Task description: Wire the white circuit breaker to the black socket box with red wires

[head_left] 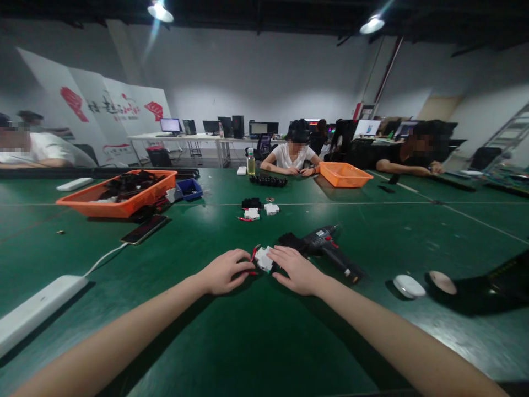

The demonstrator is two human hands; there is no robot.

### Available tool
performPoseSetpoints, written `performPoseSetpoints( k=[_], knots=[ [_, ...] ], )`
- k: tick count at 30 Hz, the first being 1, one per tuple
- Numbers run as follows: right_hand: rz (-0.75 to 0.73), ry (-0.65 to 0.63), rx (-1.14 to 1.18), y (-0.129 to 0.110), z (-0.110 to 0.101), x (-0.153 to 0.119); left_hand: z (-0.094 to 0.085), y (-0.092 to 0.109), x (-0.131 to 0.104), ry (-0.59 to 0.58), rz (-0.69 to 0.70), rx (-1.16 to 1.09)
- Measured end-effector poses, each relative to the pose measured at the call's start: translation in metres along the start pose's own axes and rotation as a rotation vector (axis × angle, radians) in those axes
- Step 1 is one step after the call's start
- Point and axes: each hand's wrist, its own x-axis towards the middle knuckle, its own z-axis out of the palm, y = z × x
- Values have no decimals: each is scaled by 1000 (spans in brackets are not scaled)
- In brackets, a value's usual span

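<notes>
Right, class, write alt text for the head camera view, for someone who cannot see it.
A left hand at red leads and a right hand on a small white part, over a green table; a power drill lies nearby, an orange basket farther left.

2 orange baskets point(119, 208) point(345, 175) (1 heaped with dark parts) on the green table point(182, 342).

The broad flat desk point(256, 336) is green with pale lines; the slatted plastic baskets point(152, 186) are orange, the small open bin point(190, 189) blue.
</notes>
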Motion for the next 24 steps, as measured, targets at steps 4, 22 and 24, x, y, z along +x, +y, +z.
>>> performPoseSetpoints(
  k=[4, 22, 24],
  knots=[
    [13, 14, -15, -3, -4, 2, -1, 1, 1, -23, -31, 24],
    [69, 12, -20, -6, -4, 2, 19, -22, 3, 216, -296, 137],
    [88, 36, -9, -5, -2, 1, 21, -24, 5, 203, -271, 126]
  ],
)
